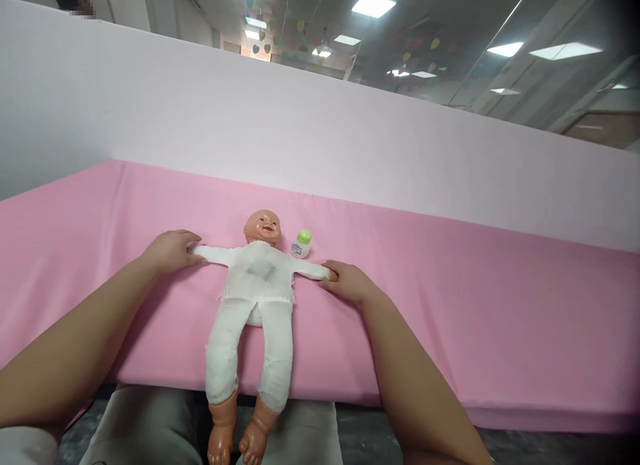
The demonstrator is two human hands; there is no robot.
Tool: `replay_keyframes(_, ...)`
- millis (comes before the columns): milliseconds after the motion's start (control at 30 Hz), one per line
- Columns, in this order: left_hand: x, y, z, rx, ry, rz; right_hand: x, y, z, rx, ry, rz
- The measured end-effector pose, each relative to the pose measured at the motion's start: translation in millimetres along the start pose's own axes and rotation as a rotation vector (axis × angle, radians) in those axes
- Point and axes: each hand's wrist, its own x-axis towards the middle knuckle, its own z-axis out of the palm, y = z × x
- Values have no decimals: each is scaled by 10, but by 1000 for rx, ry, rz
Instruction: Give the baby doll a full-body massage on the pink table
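Observation:
A baby doll (256, 285) in white clothes lies on its back on a pink-covered table (450, 305), arms spread wide, feet hanging over the near edge. My left hand (170, 250) rests over the end of the doll's arm on the left side. My right hand (347, 282) grips the end of the doll's other arm. A small white bottle with a green cap (301, 244) stands just right of the doll's head, between it and my right hand.
A pale pink partition wall (320, 145) rises behind the table. Below the near edge are my grey-clad knees (145, 425). Ceiling lights and a glass wall show beyond the partition.

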Motion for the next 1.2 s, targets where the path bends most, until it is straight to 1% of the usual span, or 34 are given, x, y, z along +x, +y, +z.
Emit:
replay_keyframes(100,23,-221,-60,-80,2,-136,-24,150,-110,58,-35,80)
replay_keyframes(167,10,-299,-65,-124,5,-198,-17,231,-116,92,4,79)
replay_keyframes(267,-27,-314,-54,-176,21,-246,17,327,-59,195,92,61)
replay_keyframes(367,-61,-255,-52,-281,57,-265,52,394,30,403,78,68)
replay_keyframes(467,-82,-178,-60,-491,73,-265,77,429,116,667,75,91)
replay_keyframes(600,-66,-128,-25,-855,100,-235,114,446,191,1028,140,119)
replay_keyframes(700,-18,-157,43,-1067,98,-265,148,466,214,1159,160,147)
replay_keyframes(800,35,-216,91,-1205,76,-295,177,509,219,1227,169,176)
replay_keyframes(867,66,-258,98,-1250,47,-303,190,535,217,1256,157,190)
replay_keyframes(967,106,-321,97,-1246,12,-322,205,536,215,1261,147,178)
replay_keyframes(1067,146,-389,114,-1196,13,-324,237,499,228,1260,177,162)
replay_keyframes(1200,196,-440,160,-1131,23,-313,317,480,271,1263,213,179)
